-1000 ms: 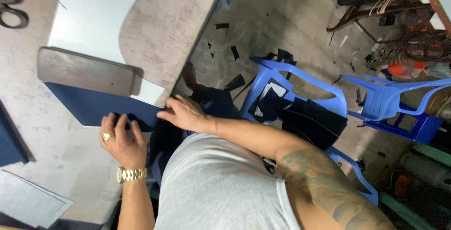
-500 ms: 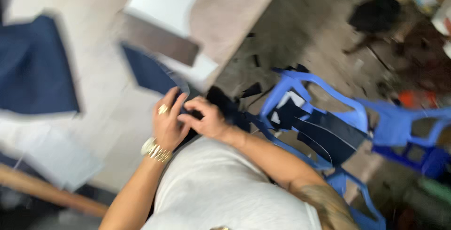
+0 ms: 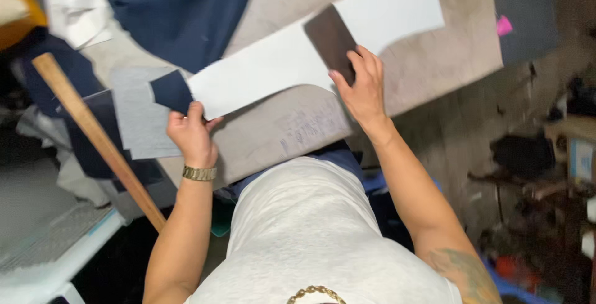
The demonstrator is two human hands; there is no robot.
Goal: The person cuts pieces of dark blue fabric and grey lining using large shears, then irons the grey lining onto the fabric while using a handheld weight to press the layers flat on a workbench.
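Left hand [image 3: 191, 135], as I saw it, pinched the corner of a long white paper pattern sheet [image 3: 292, 62] beside a small navy fabric piece [image 3: 171, 91]. Right hand [image 3: 362, 87] lay spread, fingers pressing a dark brown rectangular block [image 3: 330, 40] onto that sheet, which lay across the grey worktable [image 3: 434, 62]. A wooden stick [image 3: 99, 139] lay to the left.

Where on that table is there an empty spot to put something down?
Bare table shows between the white sheet, the right hand and the pink scrap. Another bare patch lies near the table's front edge, between the two hands. The side by the left hand is crowded: navy fabric, a grey sheet and a wooden stick.
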